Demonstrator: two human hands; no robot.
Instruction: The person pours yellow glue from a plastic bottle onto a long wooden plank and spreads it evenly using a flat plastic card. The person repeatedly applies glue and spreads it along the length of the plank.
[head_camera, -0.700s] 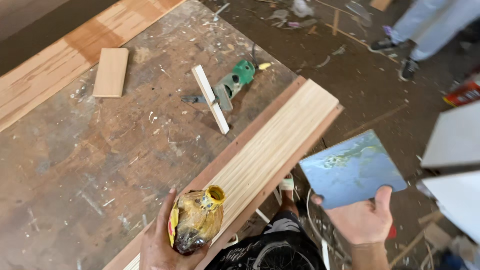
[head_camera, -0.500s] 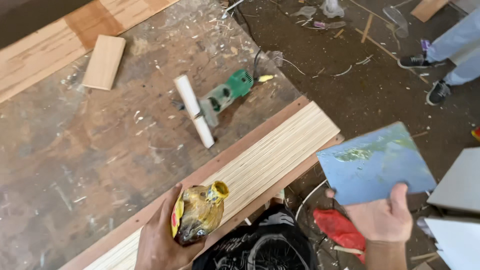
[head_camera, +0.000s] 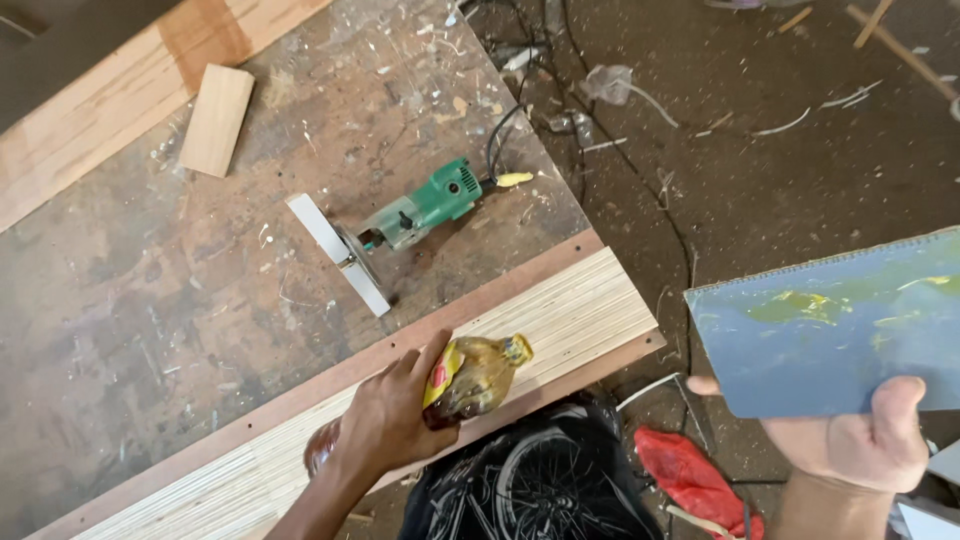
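Observation:
My left hand (head_camera: 385, 425) grips a brownish plastic bottle (head_camera: 478, 372) with a yellow cap and a yellow-red label. The bottle is tipped on its side, its cap pointing right over a pale striped wooden panel (head_camera: 590, 310) at the workbench's near edge. Off the bench to the right, my right hand (head_camera: 865, 445) holds a flat blue board (head_camera: 830, 335) smeared with yellowish glue, pinched at its lower edge. A green electric trimmer (head_camera: 425, 205) with a white base lies on the bench beyond the panel.
A small wooden block (head_camera: 215, 120) lies at the far left of the worn bench (head_camera: 150, 290). A long timber plank (head_camera: 100, 110) runs along the back left. A red bag (head_camera: 695, 480) and a black tyre (head_camera: 540, 490) lie on the dirt floor with cables and scraps.
The view has shifted right and closer. My left hand has tipped the bottle from upright onto its side over the panel. My right hand with the blue board has moved further right.

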